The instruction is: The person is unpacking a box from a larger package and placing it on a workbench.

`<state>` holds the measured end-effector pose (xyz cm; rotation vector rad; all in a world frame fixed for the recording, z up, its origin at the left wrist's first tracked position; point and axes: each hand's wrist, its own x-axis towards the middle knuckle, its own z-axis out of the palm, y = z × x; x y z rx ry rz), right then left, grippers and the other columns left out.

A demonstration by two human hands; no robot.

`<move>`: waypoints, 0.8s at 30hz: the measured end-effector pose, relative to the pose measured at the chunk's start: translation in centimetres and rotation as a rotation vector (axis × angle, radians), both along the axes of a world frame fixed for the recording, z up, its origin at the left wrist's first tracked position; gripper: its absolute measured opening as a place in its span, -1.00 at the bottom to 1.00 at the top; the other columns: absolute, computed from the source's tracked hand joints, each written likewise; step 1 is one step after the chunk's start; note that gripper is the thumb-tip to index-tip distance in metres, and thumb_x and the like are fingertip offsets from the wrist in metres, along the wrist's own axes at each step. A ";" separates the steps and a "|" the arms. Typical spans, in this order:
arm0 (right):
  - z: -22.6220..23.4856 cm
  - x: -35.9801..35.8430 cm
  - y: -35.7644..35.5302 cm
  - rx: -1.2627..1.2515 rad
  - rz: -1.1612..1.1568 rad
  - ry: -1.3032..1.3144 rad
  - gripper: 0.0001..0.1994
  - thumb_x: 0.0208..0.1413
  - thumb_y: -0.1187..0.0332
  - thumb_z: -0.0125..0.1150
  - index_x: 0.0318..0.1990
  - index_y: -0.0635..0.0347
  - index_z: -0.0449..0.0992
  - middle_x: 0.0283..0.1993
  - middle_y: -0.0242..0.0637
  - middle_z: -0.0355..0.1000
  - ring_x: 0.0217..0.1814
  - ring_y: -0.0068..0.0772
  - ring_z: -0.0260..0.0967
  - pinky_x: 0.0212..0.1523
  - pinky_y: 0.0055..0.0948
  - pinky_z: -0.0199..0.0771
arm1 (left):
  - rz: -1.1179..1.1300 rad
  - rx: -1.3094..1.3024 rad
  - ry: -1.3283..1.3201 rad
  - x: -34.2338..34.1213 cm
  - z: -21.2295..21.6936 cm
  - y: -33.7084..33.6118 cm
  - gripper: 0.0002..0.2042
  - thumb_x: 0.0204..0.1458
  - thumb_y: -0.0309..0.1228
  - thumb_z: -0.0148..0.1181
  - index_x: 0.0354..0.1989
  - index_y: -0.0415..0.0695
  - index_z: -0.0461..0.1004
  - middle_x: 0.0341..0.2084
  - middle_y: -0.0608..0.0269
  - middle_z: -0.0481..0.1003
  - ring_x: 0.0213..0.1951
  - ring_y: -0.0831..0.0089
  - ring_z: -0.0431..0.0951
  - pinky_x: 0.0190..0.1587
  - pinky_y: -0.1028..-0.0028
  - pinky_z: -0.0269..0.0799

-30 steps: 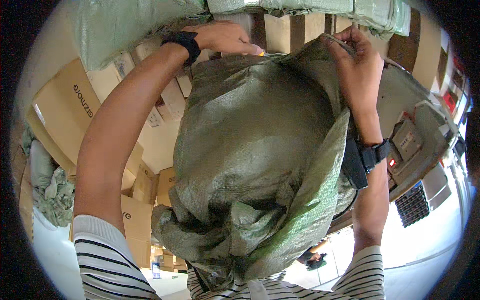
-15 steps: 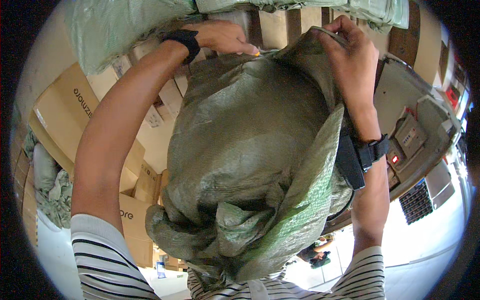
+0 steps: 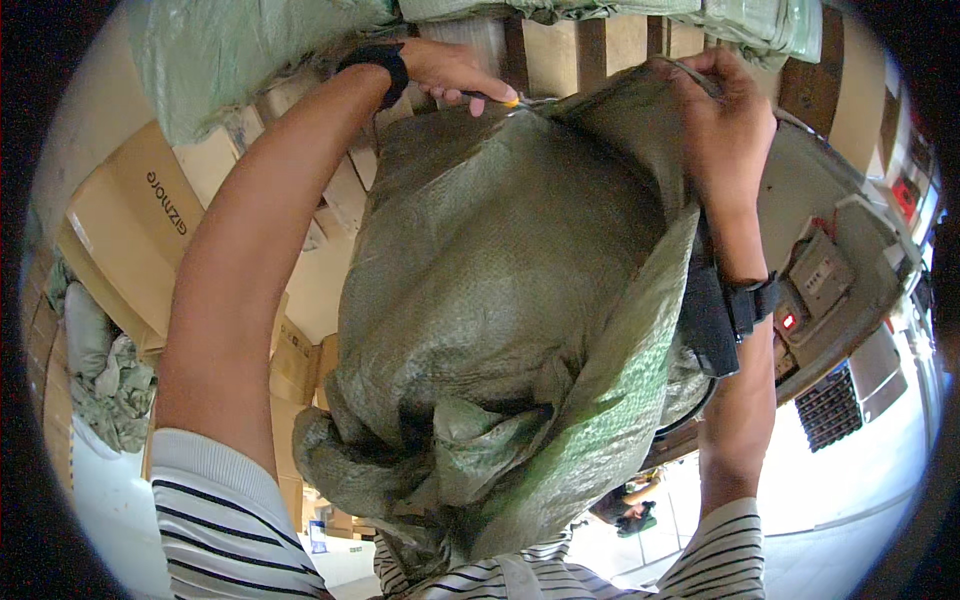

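A large grey-green woven sack [image 3: 500, 260] fills the middle, its lower part bunched and folded against my striped shirt. At its far edge my left hand [image 3: 455, 75] is closed on a thin dark tool with a yellow-orange end [image 3: 511, 102]. The tool's tip meets the sack's edge; its exact kind is too small to make out. Opposite, my right hand [image 3: 728, 130] pinches the sack's upper right edge, pulling it up into a taut flap with a shadowed fold beneath. I wear a black band on each wrist.
Pale green wrapped bundles [image 3: 260, 60] lie along the far side above wooden slats [image 3: 550, 55]. Cardboard boxes [image 3: 130, 220] stand at left, beside crumpled sacks [image 3: 115, 390]. To the right is a grey machine panel [image 3: 822, 275] with a red light. Another person [image 3: 630, 505] appears small at lower right.
My left hand has shifted slightly right, showing more of the tool and fingers. The right hand has moved a little right and nearer, drawing the sack edge with it.
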<state>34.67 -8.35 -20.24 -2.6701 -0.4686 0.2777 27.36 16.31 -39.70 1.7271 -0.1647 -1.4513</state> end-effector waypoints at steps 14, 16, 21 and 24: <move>-1.9 2.5 -5.1 0.263 -0.287 -0.060 -0.86 0.18 0.30 0.29 -0.25 0.12 0.69 -0.30 -0.25 0.65 -0.29 -0.44 0.54 -0.16 -0.40 0.50 | 0.750 -0.012 -0.082 -10.6 1.6 -2.5 -0.20 -0.11 0.49 0.23 -0.29 -0.18 0.60 -0.34 0.20 0.56 -0.25 0.31 0.55 -0.16 0.32 0.44; -1.3 2.6 -3.7 0.028 -0.160 -0.076 -0.83 0.20 0.21 0.31 -0.15 0.00 0.69 -0.13 -0.07 0.62 -0.13 -0.08 0.59 -0.10 -0.21 0.52 | 0.616 0.089 -0.019 -10.7 2.6 -3.1 -0.18 -0.13 0.47 0.26 -0.18 -0.19 0.58 -0.31 0.17 0.56 -0.22 0.30 0.55 -0.11 0.33 0.44; -0.3 3.0 -0.4 -0.453 0.776 -0.403 -0.76 0.11 0.42 0.24 -0.06 0.18 0.61 0.11 -0.06 0.47 -0.07 0.11 0.52 0.05 -0.11 0.52 | 0.548 0.215 -0.143 -10.6 3.4 -4.3 -0.24 -0.07 0.33 0.31 0.00 -0.18 0.51 -0.19 0.03 0.61 -0.11 0.11 0.60 -0.04 0.21 0.49; -2.4 -1.6 5.8 -0.690 1.121 0.063 -0.78 0.11 0.35 0.21 -0.15 0.16 0.67 -0.06 -0.07 0.56 0.06 0.09 0.49 0.19 -0.05 0.46 | 0.488 0.279 -0.159 -13.1 1.7 -3.9 -0.44 0.08 0.10 0.28 0.05 -0.12 0.51 -0.13 -0.10 0.61 -0.04 -0.06 0.61 0.00 0.11 0.50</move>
